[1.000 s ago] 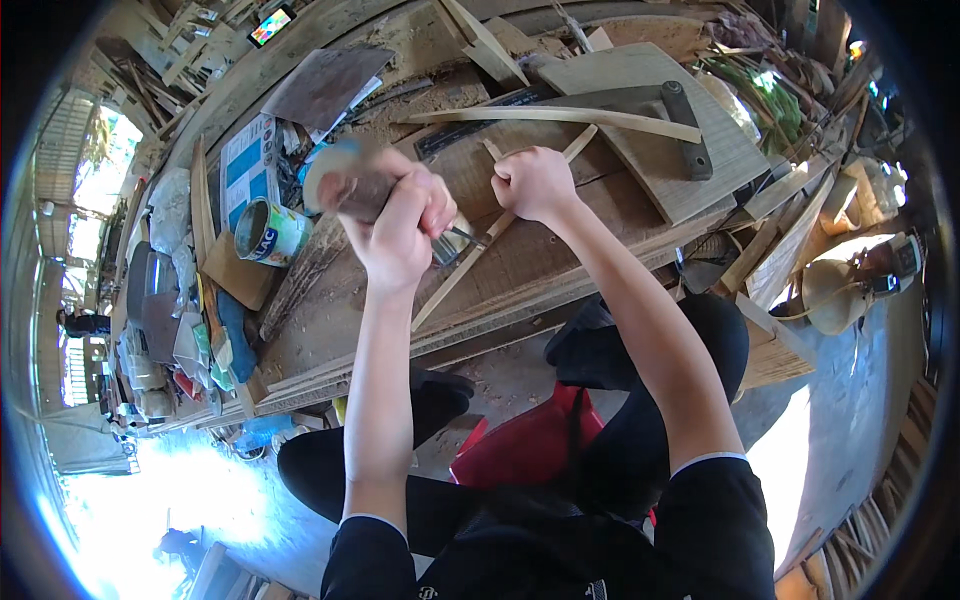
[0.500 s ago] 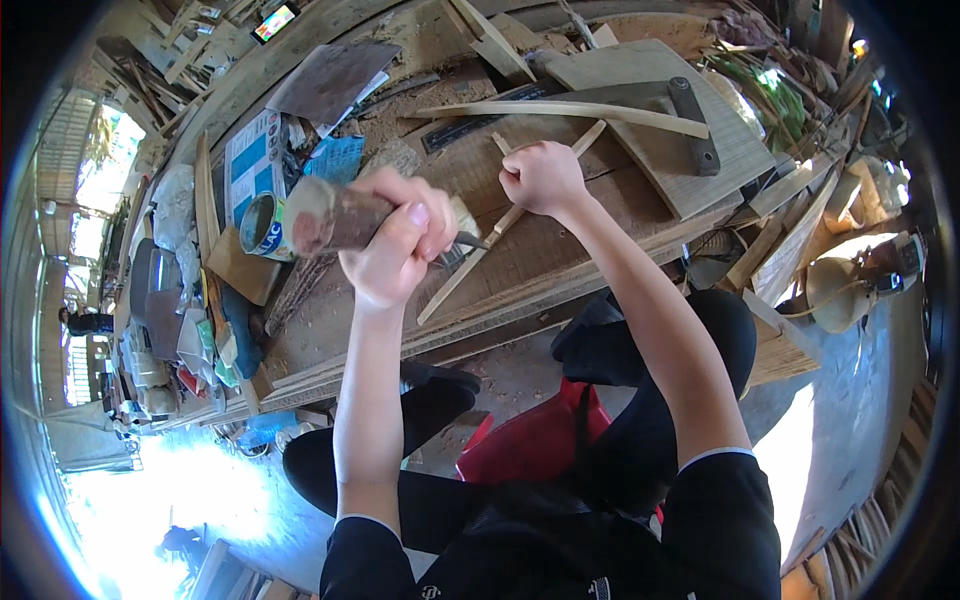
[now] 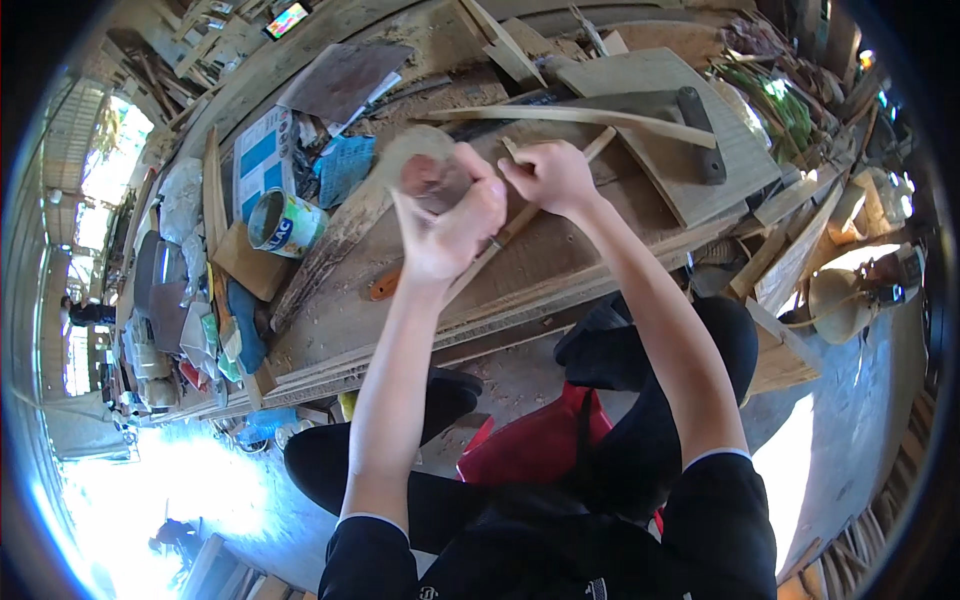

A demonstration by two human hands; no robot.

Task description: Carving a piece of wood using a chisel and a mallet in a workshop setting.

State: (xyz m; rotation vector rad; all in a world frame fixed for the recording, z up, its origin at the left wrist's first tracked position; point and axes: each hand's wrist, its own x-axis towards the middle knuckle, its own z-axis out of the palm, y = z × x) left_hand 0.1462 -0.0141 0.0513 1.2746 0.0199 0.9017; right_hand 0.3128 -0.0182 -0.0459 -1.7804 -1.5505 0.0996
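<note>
Head view: left hand has its fingers closed round a blurred mallet-like block.
Right hand: fingers pinching a thin wooden strip against the tabletop.
Strip handling: likely light, springy, splintery; best held near the fingers.

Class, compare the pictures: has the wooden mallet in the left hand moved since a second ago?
Yes. The mallet has swung right, away from the tin can, toward the right hand.

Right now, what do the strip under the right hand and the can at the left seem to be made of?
The strip under the right hand looks like bare, unfinished wood: pale, matt, thin and flat. The can looks like metal with a printed coloured wrap; its open rim seems thin and grey, though this is not certain.
</note>
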